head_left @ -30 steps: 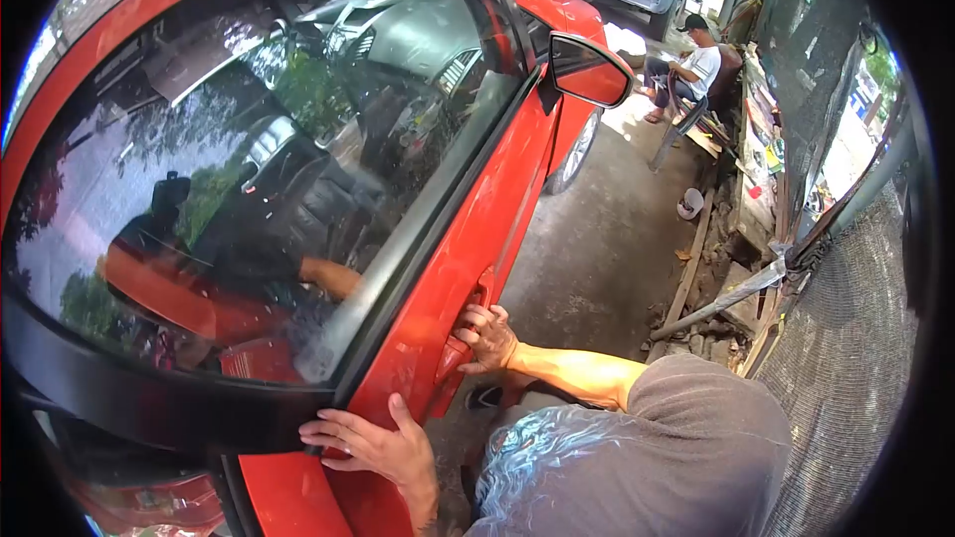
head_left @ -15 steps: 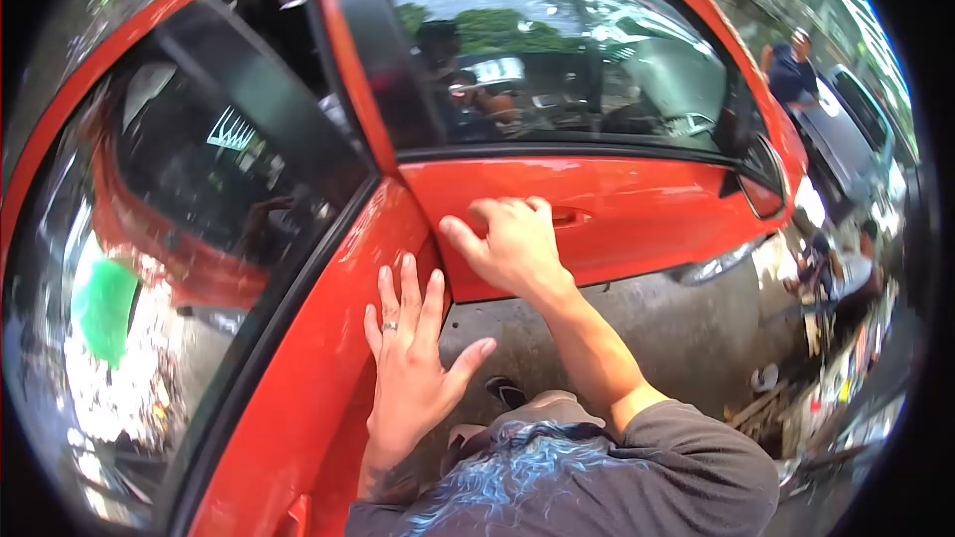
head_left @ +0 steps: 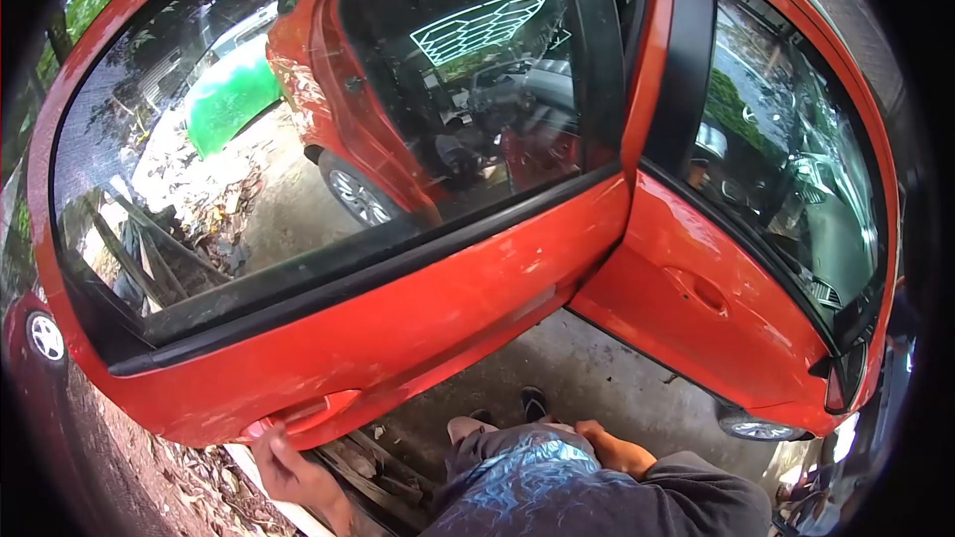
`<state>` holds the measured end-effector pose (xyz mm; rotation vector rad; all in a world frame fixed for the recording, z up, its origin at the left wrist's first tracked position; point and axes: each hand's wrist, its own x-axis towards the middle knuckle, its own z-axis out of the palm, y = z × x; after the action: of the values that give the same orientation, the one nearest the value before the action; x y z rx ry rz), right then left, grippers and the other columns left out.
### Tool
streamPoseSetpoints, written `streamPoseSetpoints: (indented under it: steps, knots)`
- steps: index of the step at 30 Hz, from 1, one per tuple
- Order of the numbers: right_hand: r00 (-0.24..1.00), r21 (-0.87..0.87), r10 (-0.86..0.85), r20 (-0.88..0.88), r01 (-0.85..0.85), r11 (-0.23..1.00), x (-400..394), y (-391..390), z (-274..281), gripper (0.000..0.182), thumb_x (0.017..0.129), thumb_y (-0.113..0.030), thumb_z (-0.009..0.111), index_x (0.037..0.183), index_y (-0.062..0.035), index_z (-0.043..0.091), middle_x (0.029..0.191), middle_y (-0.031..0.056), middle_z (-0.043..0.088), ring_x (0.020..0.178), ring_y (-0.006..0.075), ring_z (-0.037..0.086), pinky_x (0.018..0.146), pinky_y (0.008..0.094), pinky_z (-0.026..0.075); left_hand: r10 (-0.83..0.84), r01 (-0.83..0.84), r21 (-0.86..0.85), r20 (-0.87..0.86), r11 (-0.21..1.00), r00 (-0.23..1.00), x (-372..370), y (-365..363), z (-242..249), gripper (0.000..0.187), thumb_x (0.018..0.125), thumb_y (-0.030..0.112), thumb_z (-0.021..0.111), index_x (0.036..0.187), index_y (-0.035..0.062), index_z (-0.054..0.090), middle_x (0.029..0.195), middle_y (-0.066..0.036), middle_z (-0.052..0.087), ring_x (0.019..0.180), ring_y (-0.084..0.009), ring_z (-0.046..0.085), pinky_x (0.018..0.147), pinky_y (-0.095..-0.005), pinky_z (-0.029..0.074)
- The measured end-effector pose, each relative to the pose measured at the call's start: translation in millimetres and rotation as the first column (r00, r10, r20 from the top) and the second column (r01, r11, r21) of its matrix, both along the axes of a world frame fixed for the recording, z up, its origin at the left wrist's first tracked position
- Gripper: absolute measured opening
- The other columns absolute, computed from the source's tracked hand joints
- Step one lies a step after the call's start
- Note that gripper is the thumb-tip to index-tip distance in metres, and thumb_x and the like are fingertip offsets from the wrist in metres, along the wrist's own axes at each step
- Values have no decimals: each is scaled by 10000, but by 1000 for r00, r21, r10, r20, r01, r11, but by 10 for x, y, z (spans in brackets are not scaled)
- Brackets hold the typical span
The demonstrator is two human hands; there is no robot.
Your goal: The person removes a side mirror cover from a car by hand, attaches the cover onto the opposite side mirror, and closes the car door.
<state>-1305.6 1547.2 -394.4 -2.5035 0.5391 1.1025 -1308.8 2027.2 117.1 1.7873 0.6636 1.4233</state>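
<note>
A red rear car door (head_left: 398, 338) stands swung open across the left and middle of the view. My left hand (head_left: 298, 477) is at the door's lower left corner, its fingers curled at the door handle (head_left: 323, 418). Close to my waist, by the front of the dark shirt (head_left: 557, 497), is my right hand (head_left: 612, 447), its fingers curled in and touching no part of the car. The red front door (head_left: 696, 308), with its own recessed handle (head_left: 704, 290), meets the rear door at the right.
Through the rear window show a green panel (head_left: 231, 99) and a car wheel (head_left: 358, 189). Wood pieces (head_left: 373, 467) and dry leaves (head_left: 189, 477) lie below the door. A side mirror (head_left: 846, 378) juts out at right. My feet (head_left: 534, 403) stand on concrete.
The view has swung left along the rear door. My left hand has left the door panel for its handle end. My right hand has come down from the front door to my waist and curled.
</note>
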Motion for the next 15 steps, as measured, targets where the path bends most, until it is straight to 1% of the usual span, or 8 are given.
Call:
streamPoseSetpoints:
  steps: [1,2,5,6,8,10,11,15]
  knots:
    - [964,-26,-264,-21,263,964,1,40,191,497,863,-380,506,1199,-31,621,1252,215,590,1216,310,538,998,369,435,-3,3,7,1,1000,1000,-31,43,-20,146,901,28,503,889,-74,606,831,-155,633,829,-265,602,777,-328,476]
    - [962,155,-256,95,240,958,27,157,732,449,851,-373,542,1129,-44,666,1175,212,634,1149,302,590,951,369,465,-54,53,6,20,999,998,-82,41,-44,152,904,49,510,893,-61,615,832,-146,627,813,-246,597,768,-312,472]
    - [988,62,-153,19,152,986,220,254,1054,498,822,-406,578,1006,46,680,1075,258,651,1064,347,624,911,396,488,-385,384,51,23,922,923,26,-62,-62,133,882,77,560,904,-35,630,852,-129,627,765,-209,579,750,-288,465]
    - [987,91,-140,76,133,987,253,253,960,551,809,-401,600,1015,107,650,1108,297,622,1099,381,599,930,401,480,-607,605,100,-5,790,794,134,-83,-36,123,858,83,604,911,-22,638,871,-122,632,732,-192,567,740,-279,462]
    - [971,180,-241,-10,239,954,481,434,1297,526,797,-384,605,998,99,656,1082,291,635,1089,390,599,929,403,482,-998,995,95,-51,21,26,456,-121,241,143,778,72,672,894,-6,647,842,-117,644,678,-195,568,673,-305,478]
    - [928,115,-354,117,341,933,562,634,1183,491,788,-363,598,1010,69,670,1077,258,651,1073,374,613,928,397,484,-633,633,40,-122,-773,-765,802,-415,633,146,740,77,703,849,-8,656,772,-129,648,637,-223,587,584,-312,480]
    - [913,188,-392,115,368,911,613,829,1454,476,789,-358,589,1036,40,674,1083,241,655,1067,369,617,928,396,485,-397,388,89,-113,-917,-911,867,-590,776,220,830,109,637,1019,-3,632,866,-173,629,715,-300,602,626,-370,490]
    - [902,437,-364,230,239,867,488,1442,1452,390,789,-342,604,1031,-55,710,964,172,703,912,295,675,844,374,517,129,-117,241,34,-963,-991,805,-1239,1014,269,894,25,550,1152,9,623,854,-190,573,640,-330,574,527,-396,443]
